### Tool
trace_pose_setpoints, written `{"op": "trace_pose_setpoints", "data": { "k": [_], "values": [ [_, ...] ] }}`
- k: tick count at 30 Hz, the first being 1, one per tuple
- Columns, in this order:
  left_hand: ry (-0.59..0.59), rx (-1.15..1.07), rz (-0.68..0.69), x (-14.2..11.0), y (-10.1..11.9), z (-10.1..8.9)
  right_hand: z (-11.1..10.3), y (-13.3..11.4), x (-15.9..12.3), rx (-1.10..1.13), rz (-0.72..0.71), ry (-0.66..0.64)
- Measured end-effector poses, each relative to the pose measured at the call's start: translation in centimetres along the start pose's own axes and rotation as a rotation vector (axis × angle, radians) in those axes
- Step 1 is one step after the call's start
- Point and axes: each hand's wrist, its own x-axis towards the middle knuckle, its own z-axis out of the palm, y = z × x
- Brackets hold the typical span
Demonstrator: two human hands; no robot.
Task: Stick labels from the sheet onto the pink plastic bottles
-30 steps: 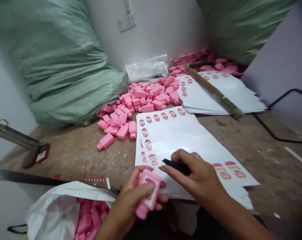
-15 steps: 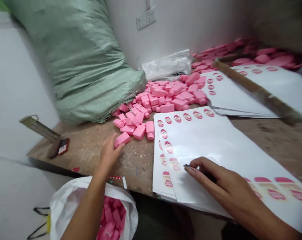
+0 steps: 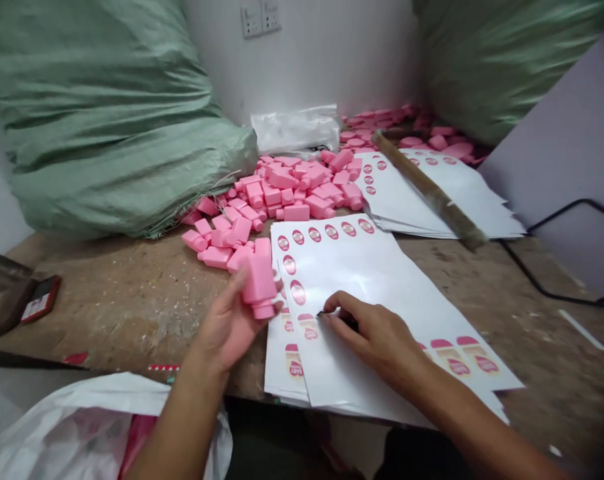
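My left hand (image 3: 232,327) is closed around a pink plastic bottle (image 3: 259,277), held neck down just left of the sticker sheets; no label shows on its visible side. My right hand (image 3: 369,327) rests over the top sticker sheet (image 3: 347,273), pinching a slim black tool (image 3: 352,323) mostly hidden by the fingers. The tool's dark tip touches or hovers beside a pink and cream sticker (image 3: 309,327) near the sheet's left edge. Oval stickers line the sheet's far edge. Behind my left hand lies a heap of pink bottles (image 3: 295,183).
A second sheet stack (image 3: 447,193) lies back right under a brown bar (image 3: 427,190). Green sacks (image 3: 122,133) stand behind. At the table's front left hangs a white sack (image 3: 42,420) with pink contents. A phone (image 3: 42,298) lies far left; a black wire frame (image 3: 547,290) is at right.
The labelled bottle has left my left hand, which reached to the heap, took a plain pink bottle and brought it back toward the sheets. My right hand has stayed over the sheet with the tool.
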Motion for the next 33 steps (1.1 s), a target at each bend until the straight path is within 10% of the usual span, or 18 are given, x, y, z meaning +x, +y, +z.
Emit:
{"op": "trace_pose_setpoints", "data": {
  "k": [8, 33],
  "values": [
    [0.082, -0.094, -0.035, 1.8, -4.6, 2.6, 0.8, 0.2, 0.1, -0.077, -0.022, 0.029],
    [0.107, -0.288, -0.146, 2.1, -4.2, 1.9, 1.2, 0.3, 0.5, -0.189, -0.085, 0.093]
  ]
}}
